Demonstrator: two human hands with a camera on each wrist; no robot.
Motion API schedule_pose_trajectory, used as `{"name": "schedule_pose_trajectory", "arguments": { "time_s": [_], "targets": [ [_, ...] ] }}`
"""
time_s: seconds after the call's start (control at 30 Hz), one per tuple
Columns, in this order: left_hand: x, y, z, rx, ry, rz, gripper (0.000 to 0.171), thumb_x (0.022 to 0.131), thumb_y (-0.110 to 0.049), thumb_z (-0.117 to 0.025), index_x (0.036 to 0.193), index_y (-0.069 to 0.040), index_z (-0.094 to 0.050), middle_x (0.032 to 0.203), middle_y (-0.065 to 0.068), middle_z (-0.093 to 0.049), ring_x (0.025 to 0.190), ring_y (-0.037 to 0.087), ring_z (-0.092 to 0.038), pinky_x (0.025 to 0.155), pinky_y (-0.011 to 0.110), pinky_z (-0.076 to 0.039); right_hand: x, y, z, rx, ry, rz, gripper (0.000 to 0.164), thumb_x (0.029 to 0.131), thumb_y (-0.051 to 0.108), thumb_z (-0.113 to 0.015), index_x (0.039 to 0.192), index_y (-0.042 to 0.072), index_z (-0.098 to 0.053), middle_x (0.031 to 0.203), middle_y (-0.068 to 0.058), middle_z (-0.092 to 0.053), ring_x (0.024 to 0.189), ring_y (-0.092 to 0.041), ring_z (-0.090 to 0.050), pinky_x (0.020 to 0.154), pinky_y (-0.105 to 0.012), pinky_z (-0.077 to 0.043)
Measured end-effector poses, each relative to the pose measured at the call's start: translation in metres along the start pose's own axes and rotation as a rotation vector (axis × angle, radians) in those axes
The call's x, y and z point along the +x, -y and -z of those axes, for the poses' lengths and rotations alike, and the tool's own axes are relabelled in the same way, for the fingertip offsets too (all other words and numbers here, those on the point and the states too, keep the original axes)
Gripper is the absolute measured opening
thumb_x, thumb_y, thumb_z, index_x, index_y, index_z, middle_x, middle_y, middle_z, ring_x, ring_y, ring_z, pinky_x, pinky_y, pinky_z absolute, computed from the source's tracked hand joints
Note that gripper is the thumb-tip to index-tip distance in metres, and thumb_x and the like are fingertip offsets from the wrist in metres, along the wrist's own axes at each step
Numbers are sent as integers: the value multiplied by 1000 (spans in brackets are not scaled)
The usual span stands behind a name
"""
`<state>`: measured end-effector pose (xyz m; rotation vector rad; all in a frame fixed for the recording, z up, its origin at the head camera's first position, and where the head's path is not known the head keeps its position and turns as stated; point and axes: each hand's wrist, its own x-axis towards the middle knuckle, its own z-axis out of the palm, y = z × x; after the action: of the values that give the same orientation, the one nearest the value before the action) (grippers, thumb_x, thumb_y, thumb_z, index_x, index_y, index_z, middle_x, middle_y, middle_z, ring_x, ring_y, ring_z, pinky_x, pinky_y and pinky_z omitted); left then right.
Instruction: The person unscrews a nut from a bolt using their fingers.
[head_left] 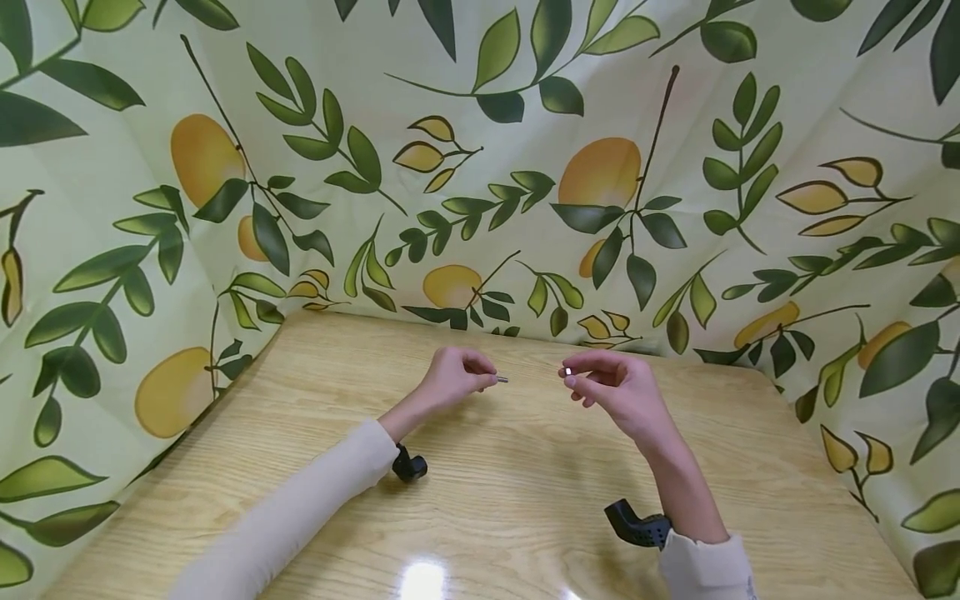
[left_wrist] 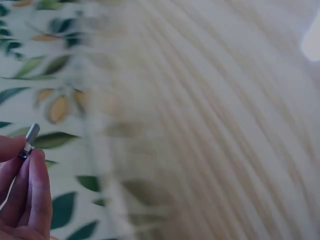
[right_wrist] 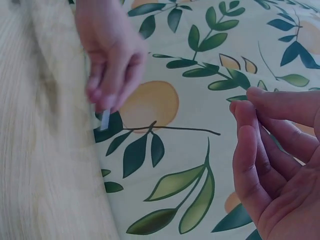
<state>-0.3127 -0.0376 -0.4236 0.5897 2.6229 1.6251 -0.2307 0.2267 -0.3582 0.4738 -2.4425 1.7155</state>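
My left hand (head_left: 452,377) pinches a short silver bolt (left_wrist: 32,132) between thumb and fingertips above the table. Its shaft sticks out past the fingers, and a wider part sits between them. Across a gap to the right, my right hand (head_left: 617,385) pinches a small shiny metal piece (head_left: 567,372) between thumb and index finger; it is too small to tell its exact kind. In the right wrist view, the fingertips of that hand (right_wrist: 280,155) hide this piece. The left hand (right_wrist: 112,65) shows there too, blurred, with the bolt pointing down.
Both hands are over a light wood table (head_left: 517,483). A patterned cloth (head_left: 487,192) with leaves and fruit stands behind and along both sides. Black wrist mounts (head_left: 408,464) sit under the forearms. A bright light reflection lies near the table's front.
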Motion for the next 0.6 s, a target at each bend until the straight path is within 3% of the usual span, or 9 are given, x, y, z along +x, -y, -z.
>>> {"name": "schedule_pose_trajectory", "arguments": {
  "time_s": [0.2,0.4,0.6],
  "targets": [
    [17,25,2,242,62,-14,4,86,-8,-81,89,-5,-82,88,3,-79,76,9,-66,77,24,-54,0,1,1,-7,-19,-16,25,94,11,-75,115,-4,-72,94,3,-77,74,-13,-71,65,-27,-62],
    [26,38,8,406,98,-45,5,87,-10,-82,82,-9,-81,86,0,-78,84,13,-66,84,33,-52,1,0,0,10,-26,-20,28,94,10,-76,117,-5,-71,93,6,-78,72,-12,-72,64,-28,-62],
    [30,39,11,540,164,-110,4,86,-8,-81,84,-11,-81,86,0,-78,87,17,-68,85,36,-55,2,-2,-2,28,-32,-45,28,93,11,-77,114,-6,-71,93,4,-79,69,-14,-73,64,-32,-63]
  ]
}}
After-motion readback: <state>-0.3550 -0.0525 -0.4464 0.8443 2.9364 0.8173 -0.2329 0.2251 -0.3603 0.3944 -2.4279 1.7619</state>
